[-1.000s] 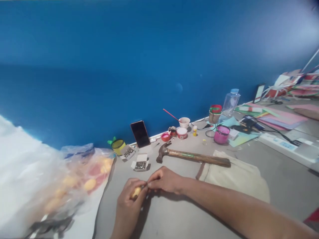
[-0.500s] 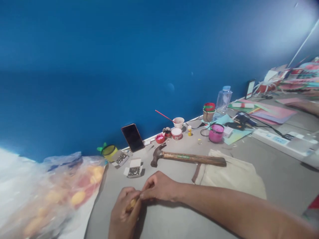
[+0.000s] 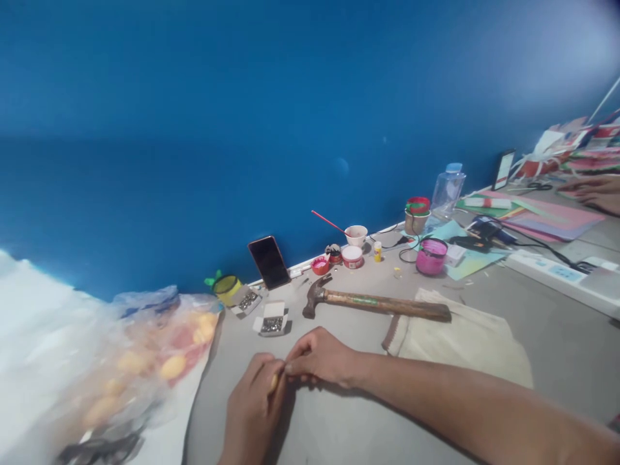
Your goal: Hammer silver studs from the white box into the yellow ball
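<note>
The left hand pinches a yellow thing; I can't tell if the right hand does too; a loose grip could drop it

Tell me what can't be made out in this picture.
Head view:
Yellow piece: mostly hidden by the left hand.
Anything the right hand pinches: hidden by its own fingers.
Co-worker's hand: cut off by the right edge.
Boxed metal pieces: too small to identify.
Clear plastic: contents blurred.

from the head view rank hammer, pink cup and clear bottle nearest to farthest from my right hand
1. Hammer, just beyond the right hand
2. Pink cup, farther back, to the right
3. Clear bottle, farthest, near the blue wall
</note>
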Motion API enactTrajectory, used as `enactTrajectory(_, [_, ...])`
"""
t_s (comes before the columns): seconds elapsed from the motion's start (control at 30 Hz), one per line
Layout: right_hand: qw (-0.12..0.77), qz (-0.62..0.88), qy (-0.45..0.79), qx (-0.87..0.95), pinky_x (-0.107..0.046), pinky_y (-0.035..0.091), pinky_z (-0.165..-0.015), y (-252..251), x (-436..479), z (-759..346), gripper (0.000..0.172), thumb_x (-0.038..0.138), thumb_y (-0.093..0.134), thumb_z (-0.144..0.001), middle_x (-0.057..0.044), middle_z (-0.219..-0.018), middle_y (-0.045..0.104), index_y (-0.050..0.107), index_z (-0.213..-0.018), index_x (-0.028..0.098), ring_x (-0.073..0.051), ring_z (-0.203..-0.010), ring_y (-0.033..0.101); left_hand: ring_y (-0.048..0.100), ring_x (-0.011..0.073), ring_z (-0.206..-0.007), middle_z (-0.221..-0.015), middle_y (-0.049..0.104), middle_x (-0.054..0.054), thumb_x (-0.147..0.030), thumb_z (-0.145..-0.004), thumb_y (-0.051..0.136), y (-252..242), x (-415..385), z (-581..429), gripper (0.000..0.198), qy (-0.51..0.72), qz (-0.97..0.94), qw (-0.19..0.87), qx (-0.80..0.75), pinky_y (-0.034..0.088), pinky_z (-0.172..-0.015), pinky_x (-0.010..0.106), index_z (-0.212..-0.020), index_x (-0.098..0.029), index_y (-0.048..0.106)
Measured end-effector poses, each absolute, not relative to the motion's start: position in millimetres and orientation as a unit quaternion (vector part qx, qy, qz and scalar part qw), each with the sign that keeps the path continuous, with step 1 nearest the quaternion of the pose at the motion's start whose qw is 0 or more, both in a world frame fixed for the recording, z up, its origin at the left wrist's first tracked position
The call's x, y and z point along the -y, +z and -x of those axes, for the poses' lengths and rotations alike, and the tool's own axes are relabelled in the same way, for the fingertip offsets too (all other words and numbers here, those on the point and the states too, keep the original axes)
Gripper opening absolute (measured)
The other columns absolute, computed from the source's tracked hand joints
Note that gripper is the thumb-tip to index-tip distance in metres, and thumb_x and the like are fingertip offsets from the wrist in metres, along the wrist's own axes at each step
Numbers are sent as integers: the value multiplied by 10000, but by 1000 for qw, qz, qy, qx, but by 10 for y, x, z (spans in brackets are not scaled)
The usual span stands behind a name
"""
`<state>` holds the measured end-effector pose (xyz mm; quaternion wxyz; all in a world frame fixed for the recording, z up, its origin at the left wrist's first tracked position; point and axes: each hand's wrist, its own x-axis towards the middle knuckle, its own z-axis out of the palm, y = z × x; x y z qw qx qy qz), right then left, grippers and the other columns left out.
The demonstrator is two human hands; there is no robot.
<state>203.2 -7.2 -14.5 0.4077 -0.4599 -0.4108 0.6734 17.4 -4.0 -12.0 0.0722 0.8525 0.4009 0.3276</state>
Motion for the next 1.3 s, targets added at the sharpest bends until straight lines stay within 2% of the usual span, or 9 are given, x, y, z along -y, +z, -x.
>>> enactTrajectory(0.23, [409,480,670,392,-194,360,-407,-29,115,-2064,72,164,781,-718,45,-514,611,716,-720,134,-62,-416,480,649,175,-744,-839,665,41,-346,-939,585,-80,88,-245,209,355,-816,166,-425,494,-686,257,-808,-217,685])
enactTrajectory(0.4, [422,473,658,406,-201,361,-411,-96,123,-2091,180,257,830,-692,37,-499,601,697,-699,137,-70,-416,483,608,185,-766,-817,644,38,-355,-884,656,-25,137,-322,193,392,-740,283,-468,472,-729,283,-758,-208,660])
enactTrajectory(0.5, [441,456,659,404,-199,377,-439,-122,99,-2117,228,282,866,-632,30,-505,602,707,-703,135,-72,-453,496,569,161,-706,-790,627,15,-315,-833,676,11,152,-316,115,365,-687,377,-502,452,-677,274,-836,-200,672])
enactTrajectory(0.63, [461,455,659,384,-205,378,-450,-108,64,-2150,242,268,872,-569,16,-529,617,698,-681,142,-81,-485,508,524,136,-660,-741,599,-15,-251,-747,695,43,165,-296,216,350,-660,430,-506,419,-631,255,-955,-196,689])
enactTrajectory(0.87, [457,448,658,397,-223,350,-439,-134,63,-2156,275,286,888,-566,31,-505,586,697,-714,154,-84,-458,476,456,98,-549,-630,543,-42,-315,-779,703,32,171,-327,218,358,-591,497,-525,386,-547,237,-947,-177,681])
enactTrajectory(1.0, [454,444,665,393,-229,359,-438,-161,55,-2172,304,307,894,-558,20,-558,620,704,-736,151,-84,-460,491,423,77,-531,-590,498,-61,-293,-725,776,41,153,-334,238,372,-544,550,-512,356,-528,214,-903,-174,672])
enactTrajectory(1.17, [458,429,671,395,-228,347,-429,-164,40,-2192,315,347,894,-572,3,-602,644,707,-725,145,-79,-462,486,481,93,-544,-680,566,-19,-396,-747,749,42,103,-312,330,398,-420,702,-416,362,-505,229,-946,-152,647])
enactTrajectory(1.3, [457,425,673,398,-220,351,-439,-145,45,-2195,294,336,889,-586,-3,-625,657,711,-718,142,-72,-472,490,477,82,-528,-728,598,-2,-293,-746,737,30,87,-301,278,408,-397,711,-413,343,-490,217,-958,-149,629])
